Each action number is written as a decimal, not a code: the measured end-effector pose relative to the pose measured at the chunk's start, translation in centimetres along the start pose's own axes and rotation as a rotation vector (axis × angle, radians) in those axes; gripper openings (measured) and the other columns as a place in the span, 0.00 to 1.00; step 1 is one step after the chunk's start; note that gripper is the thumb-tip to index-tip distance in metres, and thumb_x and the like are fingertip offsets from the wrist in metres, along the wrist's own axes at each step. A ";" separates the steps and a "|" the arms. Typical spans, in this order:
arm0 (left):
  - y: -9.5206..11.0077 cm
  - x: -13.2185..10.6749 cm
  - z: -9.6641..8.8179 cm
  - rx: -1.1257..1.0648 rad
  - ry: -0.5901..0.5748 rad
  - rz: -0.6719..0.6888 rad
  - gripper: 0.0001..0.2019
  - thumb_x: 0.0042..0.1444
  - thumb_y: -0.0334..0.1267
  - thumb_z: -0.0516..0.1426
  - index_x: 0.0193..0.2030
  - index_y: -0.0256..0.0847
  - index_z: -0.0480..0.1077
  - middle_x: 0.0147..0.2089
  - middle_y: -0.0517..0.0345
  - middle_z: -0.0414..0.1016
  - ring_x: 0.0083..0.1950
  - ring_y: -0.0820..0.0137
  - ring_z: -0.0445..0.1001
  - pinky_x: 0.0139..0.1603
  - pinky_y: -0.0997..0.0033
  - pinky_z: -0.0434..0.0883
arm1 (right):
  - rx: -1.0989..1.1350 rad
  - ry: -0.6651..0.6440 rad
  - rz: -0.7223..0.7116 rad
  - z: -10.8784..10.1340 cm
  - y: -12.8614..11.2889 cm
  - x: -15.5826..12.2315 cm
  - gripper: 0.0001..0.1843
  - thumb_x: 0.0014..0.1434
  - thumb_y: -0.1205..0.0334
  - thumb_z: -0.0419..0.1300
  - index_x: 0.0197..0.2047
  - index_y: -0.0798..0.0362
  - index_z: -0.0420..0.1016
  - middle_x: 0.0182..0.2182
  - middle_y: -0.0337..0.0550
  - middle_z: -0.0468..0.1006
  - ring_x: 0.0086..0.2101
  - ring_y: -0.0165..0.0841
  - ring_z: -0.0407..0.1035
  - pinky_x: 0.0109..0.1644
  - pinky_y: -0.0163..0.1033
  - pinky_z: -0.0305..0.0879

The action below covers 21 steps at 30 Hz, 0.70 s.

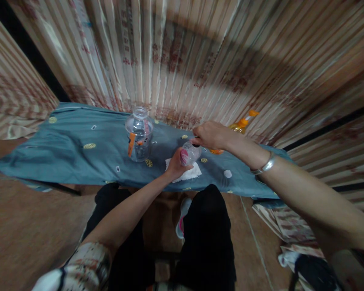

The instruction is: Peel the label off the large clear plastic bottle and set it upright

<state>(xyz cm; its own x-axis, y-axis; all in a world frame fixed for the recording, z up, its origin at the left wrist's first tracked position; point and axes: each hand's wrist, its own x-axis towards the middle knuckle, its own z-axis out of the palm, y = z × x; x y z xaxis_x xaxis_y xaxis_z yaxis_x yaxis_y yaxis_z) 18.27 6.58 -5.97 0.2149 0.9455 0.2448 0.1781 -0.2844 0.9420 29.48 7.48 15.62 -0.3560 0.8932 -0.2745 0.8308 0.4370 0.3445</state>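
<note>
My left hand [176, 165] is wrapped around a small clear bottle [193, 153] with a pink mark on its side. The bottle tilts, its top towards the upper right. At that top, my right hand [208, 135] pinches a small dark cap [195, 142], partly hidden by the fingers. Beneath the bottle lies a white cloth [190, 173]. To the left stands a large clear plastic bottle [139, 135], uncapped, with an orange label. An orange pump bottle [239, 125] is behind my right forearm, which covers part of it.
A blue patterned cloth [106, 153] covers the low, narrow table. On its right side lies a white round cap [227, 173]. Striped curtains [170, 60] hang close behind it. My knees are at the table's front edge.
</note>
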 end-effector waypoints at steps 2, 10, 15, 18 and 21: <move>0.1 0.0 0.0 -0.001 0.000 0.000 0.34 0.36 0.35 0.69 0.52 0.39 0.64 0.49 0.48 0.75 0.51 0.54 0.76 0.56 0.51 0.72 | -0.006 0.005 -0.011 0.0 0.0 0.0 0.22 0.67 0.50 0.58 0.54 0.57 0.78 0.47 0.60 0.83 0.50 0.48 0.77 0.49 0.44 0.68; 0.3 0.0 -0.1 0.000 0.016 0.003 0.31 0.35 0.34 0.70 0.49 0.40 0.65 0.46 0.52 0.75 0.50 0.55 0.77 0.53 0.55 0.73 | -0.016 0.004 0.000 0.2 0.3 -0.1 0.23 0.67 0.47 0.58 0.52 0.57 0.80 0.44 0.58 0.84 0.46 0.45 0.78 0.45 0.41 0.68; 0.0 0.1 0.0 -0.002 0.009 -0.004 0.32 0.35 0.34 0.70 0.50 0.40 0.65 0.47 0.52 0.75 0.49 0.55 0.77 0.53 0.54 0.73 | -0.016 -0.006 -0.038 0.3 0.3 -0.2 0.20 0.66 0.51 0.59 0.53 0.56 0.80 0.44 0.56 0.84 0.46 0.45 0.78 0.44 0.41 0.67; -0.1 0.1 0.0 -0.003 0.014 -0.001 0.33 0.35 0.34 0.70 0.51 0.41 0.65 0.48 0.52 0.75 0.50 0.55 0.76 0.54 0.53 0.73 | -0.026 0.031 0.043 0.3 0.3 -0.3 0.25 0.67 0.46 0.55 0.52 0.59 0.80 0.43 0.60 0.84 0.47 0.47 0.78 0.44 0.42 0.67; -0.1 0.1 0.0 -0.004 0.015 0.005 0.31 0.36 0.34 0.69 0.50 0.42 0.65 0.48 0.52 0.76 0.50 0.56 0.76 0.54 0.53 0.73 | -0.012 0.021 -0.004 0.2 0.2 -0.4 0.24 0.64 0.49 0.61 0.57 0.56 0.77 0.44 0.55 0.84 0.47 0.45 0.78 0.44 0.40 0.66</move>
<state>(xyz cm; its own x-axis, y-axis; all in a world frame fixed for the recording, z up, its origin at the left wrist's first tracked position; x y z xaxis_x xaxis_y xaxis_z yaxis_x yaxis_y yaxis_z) 18.27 6.66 -6.03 0.2018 0.9461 0.2532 0.1727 -0.2888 0.9417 29.90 7.24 15.60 -0.3678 0.8936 -0.2573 0.8243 0.4414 0.3545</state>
